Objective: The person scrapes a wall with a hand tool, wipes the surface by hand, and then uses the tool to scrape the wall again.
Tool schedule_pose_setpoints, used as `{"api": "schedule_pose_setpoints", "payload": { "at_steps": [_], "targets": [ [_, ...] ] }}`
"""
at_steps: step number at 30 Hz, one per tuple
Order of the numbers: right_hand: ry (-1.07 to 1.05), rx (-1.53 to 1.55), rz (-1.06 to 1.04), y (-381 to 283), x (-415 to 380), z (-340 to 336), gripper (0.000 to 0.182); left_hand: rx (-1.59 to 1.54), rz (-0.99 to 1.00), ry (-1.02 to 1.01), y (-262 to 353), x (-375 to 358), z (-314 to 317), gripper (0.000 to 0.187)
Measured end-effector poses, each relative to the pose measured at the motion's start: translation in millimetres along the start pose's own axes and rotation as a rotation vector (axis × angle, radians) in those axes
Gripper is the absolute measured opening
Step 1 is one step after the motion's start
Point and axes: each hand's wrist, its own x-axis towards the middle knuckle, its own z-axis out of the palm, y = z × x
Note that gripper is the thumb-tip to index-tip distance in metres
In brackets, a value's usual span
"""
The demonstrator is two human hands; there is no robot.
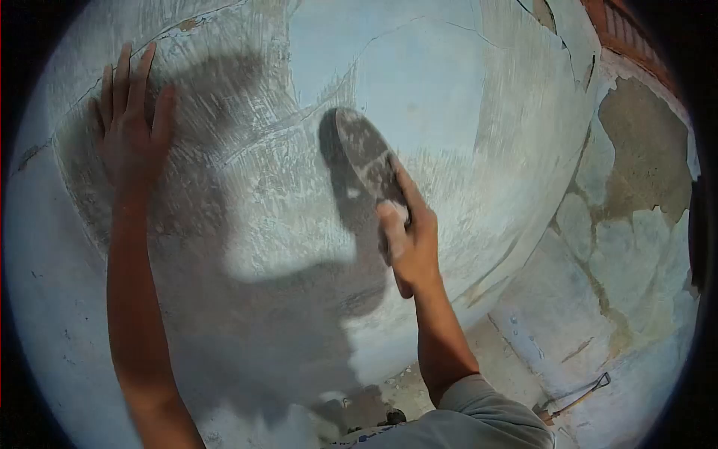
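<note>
The right hand (pixel 415 243) clasps a grey, round-tipped trowel (pixel 364 153) between thumb and fingers, while the left hand (pixel 133 142), fingers spread, lies against a pale, scratched plaster wall (pixel 258 198).

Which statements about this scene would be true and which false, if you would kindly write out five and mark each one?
1. The right hand holds a flat-bladed scraper. True.
2. The left hand grips a second tool. False: it is empty, with its fingers stretched out.
3. The wall has a smooth pale-blue patch next to rougher, streaked areas. True.
4. The long-handled tool is at the upper left of the view. False: it is at the lower right.
5. The scraper's blade points down toward the person's body. False: it points up and away, its rounded tip near the pale-blue patch.
</note>
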Motion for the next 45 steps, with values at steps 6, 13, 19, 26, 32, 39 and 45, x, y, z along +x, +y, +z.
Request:
{"api": "schedule_pose_setpoints", "payload": {
  "at_steps": [6,13,19,26,32,39,45],
  "targets": [
    [0.051,0.015,-0.014,5.9,-2.6,10.1,0.077,0.011,-0.011,-0.005,1.5,-1.0,-0.7,0.056],
    [0.029,-0.019,-0.025,-18.2,28.2,3.8,0.074,0.021,0.004,-0.007,-1.5,-3.4,2.0,0.056],
    [0.056,-0.007,-0.015,13.7,-17.7,12.5,0.077,-0.013,-0.014,-0.009,2.1,-5.7,-2.5,0.057],
    [0.034,-0.006,0.014,-42.7,44.2,3.2,0.075,0.002,-0.015,-0.029,3.0,-4.1,-5.6,0.057],
    [0.071,-0.244,-0.154,5.2,-13.1,3.7,0.075,-0.013,-0.026,-0.008,2.5,-5.4,-4.5,0.056],
    [0.062,-0.128,-0.025,-42.1,53.2,-6.2,0.075,-0.049,-0.025,0.009,3.0,-6.8,-2.4,0.057],
    [0.105,-0.297,-0.159,-4.4,11.9,-2.5,0.074,-0.005,-0.02,0.014,2.4,-10.7,1.0,0.056]
  ]
}}
